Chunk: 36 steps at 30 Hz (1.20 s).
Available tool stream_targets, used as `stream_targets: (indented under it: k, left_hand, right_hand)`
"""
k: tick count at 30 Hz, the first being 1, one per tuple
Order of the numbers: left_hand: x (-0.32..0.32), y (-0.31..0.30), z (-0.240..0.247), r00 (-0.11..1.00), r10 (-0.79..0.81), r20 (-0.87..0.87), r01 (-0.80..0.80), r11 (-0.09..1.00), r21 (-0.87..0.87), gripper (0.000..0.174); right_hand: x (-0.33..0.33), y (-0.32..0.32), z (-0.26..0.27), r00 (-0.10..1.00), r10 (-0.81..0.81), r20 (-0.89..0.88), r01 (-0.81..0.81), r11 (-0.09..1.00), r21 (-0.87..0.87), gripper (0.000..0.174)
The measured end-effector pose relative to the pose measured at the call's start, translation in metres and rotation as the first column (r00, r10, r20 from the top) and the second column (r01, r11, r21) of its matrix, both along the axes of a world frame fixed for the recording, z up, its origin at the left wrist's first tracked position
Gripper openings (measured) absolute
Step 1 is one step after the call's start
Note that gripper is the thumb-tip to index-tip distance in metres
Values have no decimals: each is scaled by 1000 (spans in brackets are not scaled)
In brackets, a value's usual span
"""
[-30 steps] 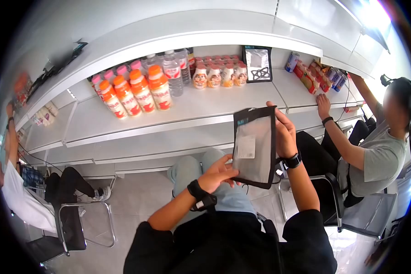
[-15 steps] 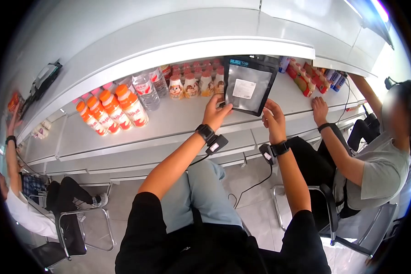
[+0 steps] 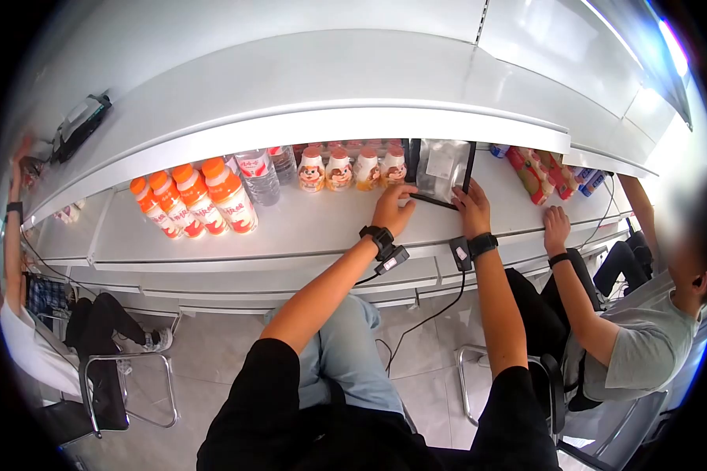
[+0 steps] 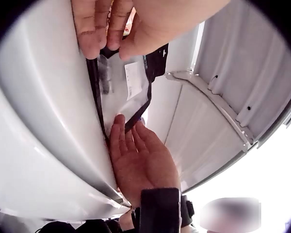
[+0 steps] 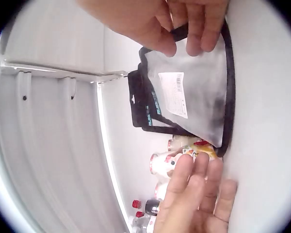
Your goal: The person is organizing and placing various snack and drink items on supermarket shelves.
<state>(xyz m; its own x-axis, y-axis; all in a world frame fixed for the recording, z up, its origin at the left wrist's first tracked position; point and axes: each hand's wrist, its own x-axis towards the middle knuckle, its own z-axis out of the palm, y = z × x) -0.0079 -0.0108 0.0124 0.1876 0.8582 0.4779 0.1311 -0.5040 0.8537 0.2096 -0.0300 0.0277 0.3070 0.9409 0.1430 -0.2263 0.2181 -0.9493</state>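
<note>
A black-edged clear zip pouch (image 3: 440,167) with a white label stands upright on the shelf, its top hidden under the shelf above in the head view. My right hand (image 3: 474,210) touches its lower right corner, fingers nearly straight over its face (image 5: 199,92). Beside the lower left corner is my left hand (image 3: 393,212); its fingers (image 5: 216,177) are extended in the right wrist view. A second pouch (image 5: 157,125) shows behind the first. Small bottles with printed animal faces (image 3: 339,171) stand to the left of the pouch.
Orange-capped bottles (image 3: 232,200) and water bottles (image 3: 258,179) stand further left. Red multipacks (image 3: 531,174) and blue cans (image 3: 595,183) are on the right. The upper shelf's edge (image 3: 330,122) overhangs. A person (image 3: 644,345) sits close by on the right, another sits at left.
The pouch has gone from over my lap, up and forward, onto the shelf beneath the upper shelf. Both hands moved forward with it, and the fingers have loosened from its edges.
</note>
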Motion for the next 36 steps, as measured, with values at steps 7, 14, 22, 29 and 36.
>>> stream_targets:
  k: [7, 14, 22, 29, 36]
  left_hand:
    - [-3, -7, 13, 979, -192, -63, 180, 970, -161, 43]
    - [-4, -4, 7, 974, -204, -100, 193, 975, -106, 50]
    - [-25, -34, -19, 873, -437, 216, 478, 853, -208, 66]
    - [-205, -188, 57, 857, -462, 228, 502, 849, -167, 34]
    - [-378, -308, 69, 992, 119, -49, -127, 970, -205, 33]
  right_hand:
    - [2, 41, -6, 980, 102, -169, -104, 995, -2, 53]
    - [7, 42, -14, 925, 130, -358, -123, 992, 41, 57]
    - [67, 74, -83, 935, 246, -254, -213, 965, 151, 41]
    - [-64, -37, 11, 878, 393, -272, -451, 871, -194, 33]
    - [-303, -144, 206, 500, 810, 307, -858, 512, 48, 24]
